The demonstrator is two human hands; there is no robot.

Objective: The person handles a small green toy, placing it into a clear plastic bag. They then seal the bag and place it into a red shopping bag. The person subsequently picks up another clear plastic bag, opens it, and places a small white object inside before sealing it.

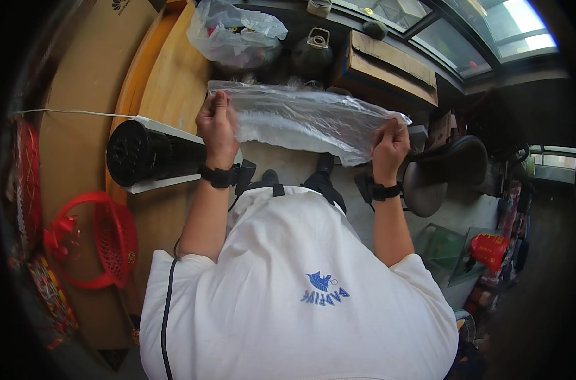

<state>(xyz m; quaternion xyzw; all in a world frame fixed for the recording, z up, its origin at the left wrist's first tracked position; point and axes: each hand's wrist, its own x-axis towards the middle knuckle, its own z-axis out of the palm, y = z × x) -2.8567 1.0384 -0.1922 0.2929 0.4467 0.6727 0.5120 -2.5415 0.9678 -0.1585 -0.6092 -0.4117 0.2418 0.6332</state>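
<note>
A clear plastic bag or sheet [297, 118] is stretched sideways in front of me, above the floor. My left hand [219, 128] grips its left end, thumb up near the top edge. At its right end, my right hand [391, 147] pinches a bunched corner between thumb and fingers. The lower edge of the plastic hangs loose and wrinkled between the two hands. Each wrist wears a black strap with a small dark device on it. Whether the plastic is a bag or a single sheet, I cannot tell.
A black tower-shaped appliance [155, 152] lies close to my left forearm. Left of it are a red plastic basket [112, 240] and a large cardboard box [86, 90]. Ahead stand a filled plastic bag [236, 35], a jug [312, 54] and a carton [387, 71]. A dark chair [425, 187] is at right.
</note>
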